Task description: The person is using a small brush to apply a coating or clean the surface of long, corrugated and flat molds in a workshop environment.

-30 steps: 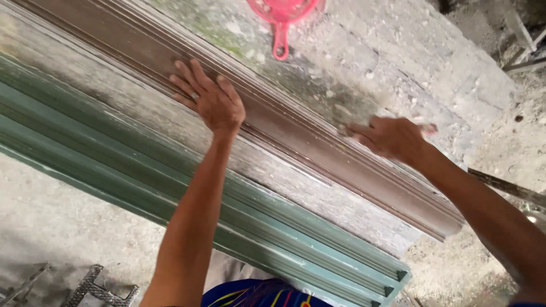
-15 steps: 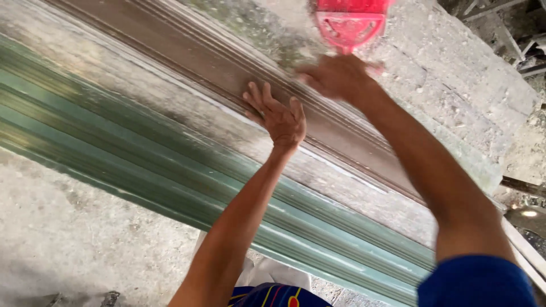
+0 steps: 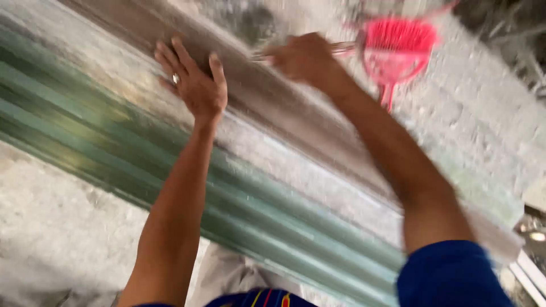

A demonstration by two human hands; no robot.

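Glass sheets (image 3: pixel 267 216) lie stacked; left hand (image 3: pixel 193 85) presses spread, right hand (image 3: pixel 301 57) perhaps pinches a thin tool beside a red brush (image 3: pixel 398 48).

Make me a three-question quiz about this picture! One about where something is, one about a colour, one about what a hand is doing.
1. Where does the left hand rest?
A. on the brown moulded strip
B. on the floor
C. on the brush

2. What colour is the brush?
A. yellow
B. pink-red
C. black

3. What is the right hand doing?
A. lying flat and open
B. hanging empty
C. closed on a thin rod

Answers:
1 A, its palm lies spread on the strip.
2 B, bristles and handle are pink-red.
3 C, the fingers curl round the rod, though motion blur hides detail.
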